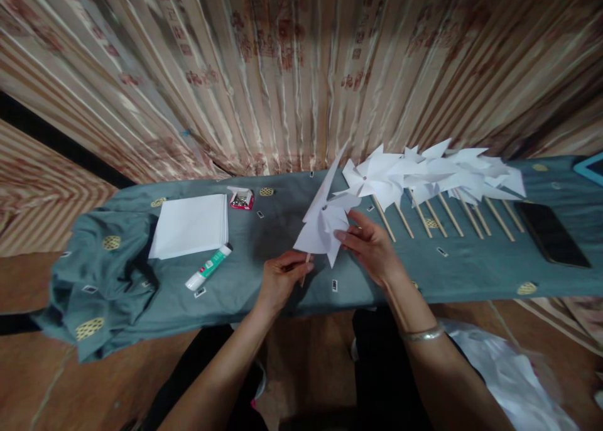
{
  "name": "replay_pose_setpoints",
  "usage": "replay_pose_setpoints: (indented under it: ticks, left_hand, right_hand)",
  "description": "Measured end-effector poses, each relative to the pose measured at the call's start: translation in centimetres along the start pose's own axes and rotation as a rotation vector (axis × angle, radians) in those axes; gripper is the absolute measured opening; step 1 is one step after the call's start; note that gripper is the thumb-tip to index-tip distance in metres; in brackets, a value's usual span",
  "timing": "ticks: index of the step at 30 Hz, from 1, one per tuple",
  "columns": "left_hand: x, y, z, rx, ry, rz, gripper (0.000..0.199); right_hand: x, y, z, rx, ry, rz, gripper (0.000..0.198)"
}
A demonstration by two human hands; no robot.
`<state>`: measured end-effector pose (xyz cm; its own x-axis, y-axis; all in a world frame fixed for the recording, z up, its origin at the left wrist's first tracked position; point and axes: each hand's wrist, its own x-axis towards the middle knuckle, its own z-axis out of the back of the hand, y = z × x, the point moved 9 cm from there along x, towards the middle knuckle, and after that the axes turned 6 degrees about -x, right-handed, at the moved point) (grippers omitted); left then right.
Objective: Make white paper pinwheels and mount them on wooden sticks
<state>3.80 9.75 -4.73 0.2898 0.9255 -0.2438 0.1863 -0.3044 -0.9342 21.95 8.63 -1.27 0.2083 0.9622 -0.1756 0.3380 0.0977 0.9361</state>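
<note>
A white paper pinwheel [325, 220] on a thin wooden stick is held up over the table in front of me. My left hand [283, 280] is closed around the stick just below the paper blades. The thumb and fingers of my right hand [370, 245] pinch one blade at the pinwheel's right side. A small pin head shows at its centre. Right of it lies a row of several finished-looking paper pinwheels [377, 173], overlapping, their sticks pointing toward me.
On the left lie a stack of white paper [191, 225], a glue stick [210, 266] and a small red-and-white box of pins [242, 198]. A dark phone [553, 235] lies at the right. A blue-edged device [588, 167] is at the far right. A curtain [282, 73] hangs behind the cloth-covered table [292, 302].
</note>
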Motion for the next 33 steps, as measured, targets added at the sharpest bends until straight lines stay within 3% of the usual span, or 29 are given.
replay_pose_setpoints:
  ticks: [4, 9, 14, 18, 21, 27, 33]
  left_hand:
    - [0.0, -0.7, 0.1, 0.023, -0.019, -0.028, 0.018]
    - [0.2, -1.1, 0.5, 0.059, -0.051, -0.073, 0.017]
    - [0.3, -0.7, 1.4, 0.011, -0.106, -0.015, 0.03]
    - [0.1, -0.6, 1.5, -0.012, -0.105, 0.035, 0.031]
    - [0.0, -0.6, 1.3, -0.012, -0.079, 0.04, 0.028]
    - [-0.1, 0.2, 0.8, -0.023, -0.036, 0.064, 0.029]
    - [0.0, 0.0, 0.8, -0.018, -0.036, 0.039, 0.025]
  right_hand:
    - [-1.1, -1.1, -1.9, 0.026, 0.062, -0.098, 0.065]
    - [-2.5, -2.4, -4.1, -0.084, 0.154, -0.11, 0.077]
    - [-2.5, -1.6, -0.9, -0.319, 0.074, -0.059, 0.05]
    - [-2.4, 1.8, 3.5, -0.462, -0.241, 0.177, 0.034]
    - [-3.2, 4.0, 5.0, -0.485, -0.425, 0.364, 0.032]
    - [-4.1, 5.5, 3.3, -0.637, -0.4, 0.535, 0.035]
    - [-3.2, 3.9, 3.0, -0.402, -0.333, 0.422, 0.025]
